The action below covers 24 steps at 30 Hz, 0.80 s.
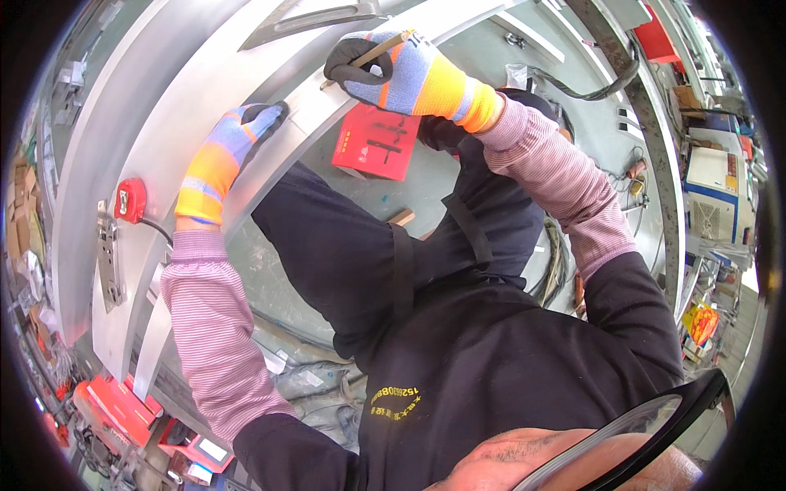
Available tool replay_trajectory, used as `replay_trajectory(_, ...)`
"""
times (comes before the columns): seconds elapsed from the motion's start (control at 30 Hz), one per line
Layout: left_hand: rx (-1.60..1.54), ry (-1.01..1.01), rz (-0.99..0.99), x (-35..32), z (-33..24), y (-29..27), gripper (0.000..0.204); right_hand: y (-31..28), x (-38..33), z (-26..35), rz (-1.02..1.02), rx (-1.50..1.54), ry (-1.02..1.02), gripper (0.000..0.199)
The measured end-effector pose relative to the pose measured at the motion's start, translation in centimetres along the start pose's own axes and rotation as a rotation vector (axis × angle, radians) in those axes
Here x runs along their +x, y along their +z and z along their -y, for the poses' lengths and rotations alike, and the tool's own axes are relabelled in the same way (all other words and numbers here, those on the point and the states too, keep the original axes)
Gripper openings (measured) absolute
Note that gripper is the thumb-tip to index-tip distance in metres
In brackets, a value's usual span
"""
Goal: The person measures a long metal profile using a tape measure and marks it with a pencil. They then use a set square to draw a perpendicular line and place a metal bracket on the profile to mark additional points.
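My right hand (401,78), in a blue and orange knit glove with dark fingers, is closed round a slim wood-coloured pencil (378,51). The pencil's lower end meets a long white metal bar (307,110) that lies across in front of me. Further left along that bar, my left hand (225,155) wears a matching glove. Its dark fingers are bent over the bar and pressed to it; the fingertips are partly hidden.
A red tape measure (131,200) and a metal hinge-like strip (108,258) lie on the left beams. A grey triangular square (311,20) rests at the top. Between my legs and the bar stands a red box (377,143). A black cable (594,90) curves at the upper right.
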<state>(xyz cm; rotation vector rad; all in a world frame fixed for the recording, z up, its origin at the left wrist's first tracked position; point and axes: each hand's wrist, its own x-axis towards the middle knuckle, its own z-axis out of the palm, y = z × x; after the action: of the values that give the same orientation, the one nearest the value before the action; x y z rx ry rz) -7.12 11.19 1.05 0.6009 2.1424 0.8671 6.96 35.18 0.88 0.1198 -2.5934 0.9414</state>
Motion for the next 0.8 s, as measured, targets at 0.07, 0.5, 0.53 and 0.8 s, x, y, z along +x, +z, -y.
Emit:
replay_trajectory(0.07, 0.017, 0.000, -0.003, 0.4, 0.7, -0.1, 0.042, 0.3, 0.4, 1.7, 0.043, 0.019, -0.007, 0.041)
replay_trajectory(0.5, 0.036, -0.105, 0.021, 0.3, -0.4, -0.2, 0.047, 1.0, 1.3, 4.6, 0.137, -0.016, 0.012, 0.029)
replay_trajectory(0.53, 0.095, -0.135, 0.011, 0.1, -1.1, 0.0, 0.049, 0.7, 0.7, 3.0, 0.031, 0.127, 0.031, 0.029)
replay_trajectory(0.8, 0.093, 0.148, -0.079, 2.4, 3.2, 0.3, 0.043, -6.7, -0.8, -10.4, -0.486, 0.263, 0.046, 0.037)
